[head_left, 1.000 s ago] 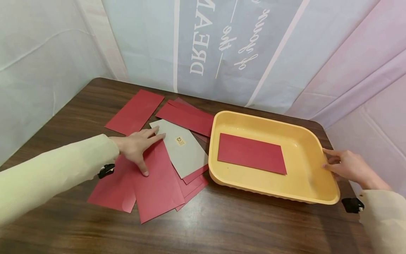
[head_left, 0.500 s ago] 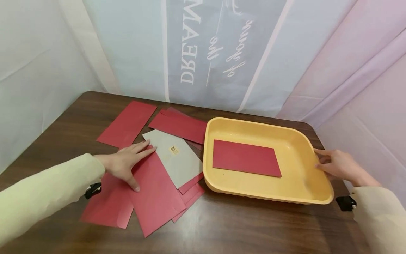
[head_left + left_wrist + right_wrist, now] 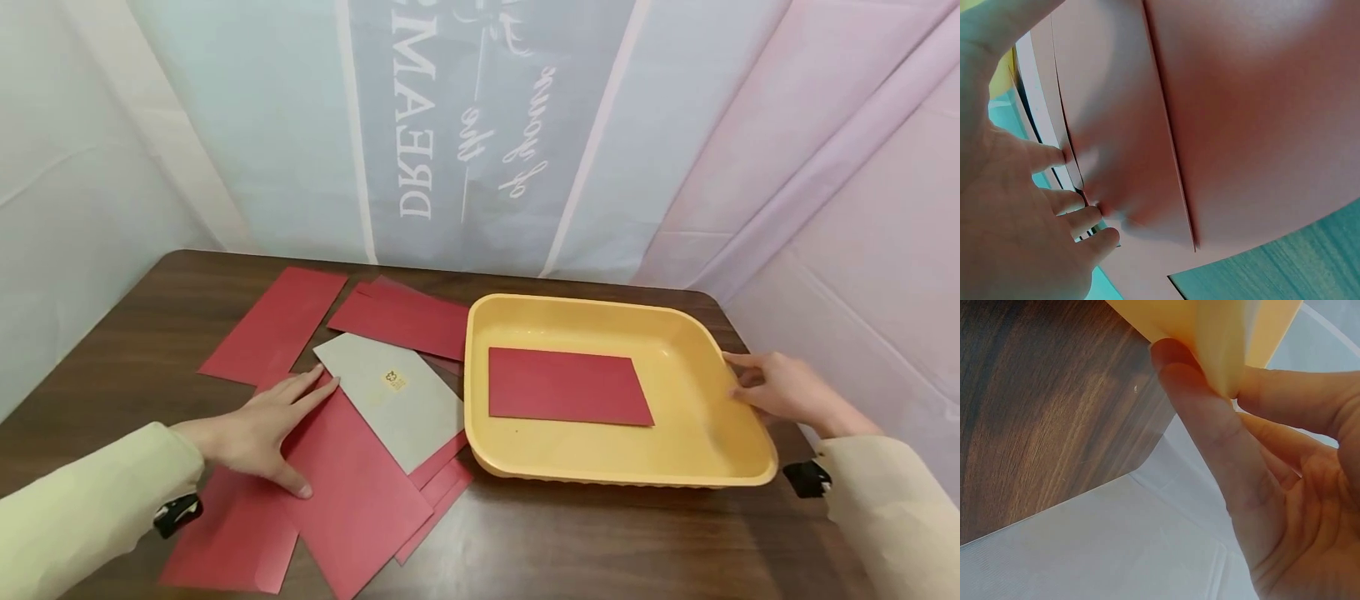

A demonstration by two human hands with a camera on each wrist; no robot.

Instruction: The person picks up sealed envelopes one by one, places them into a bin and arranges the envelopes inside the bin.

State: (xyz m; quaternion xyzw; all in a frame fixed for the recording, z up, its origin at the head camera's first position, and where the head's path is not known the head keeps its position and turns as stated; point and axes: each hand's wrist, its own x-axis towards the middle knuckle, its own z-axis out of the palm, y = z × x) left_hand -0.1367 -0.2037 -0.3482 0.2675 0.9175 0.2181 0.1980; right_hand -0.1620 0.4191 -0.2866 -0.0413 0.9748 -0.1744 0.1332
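Observation:
My left hand (image 3: 255, 433) lies with fingers spread over a red envelope (image 3: 367, 500) on the pile at the left. Its fingertips touch along the edge of a grey-white envelope (image 3: 397, 408); the left wrist view shows the fingers (image 3: 1088, 222) meeting the red paper. With thumb and fingers my right hand (image 3: 787, 392) pinches the right rim of a yellow plastic tray (image 3: 577, 454). That pinch on the tray wall (image 3: 1219, 337) shows up close in the right wrist view. Inside the tray, one red envelope (image 3: 566, 387) lies flat.
Further red envelopes lie about: one at the far left (image 3: 273, 325), another at the back touching the tray (image 3: 405, 321), and one at the lower left (image 3: 232, 542). The brown wooden table (image 3: 600, 542) ends against a printed cloth backdrop (image 3: 450, 150).
The head view has tilted up, so everything sits lower and further left. My left fingertips have shifted slightly left, off the grey-white envelope. My right hand keeps its hold on the tray.

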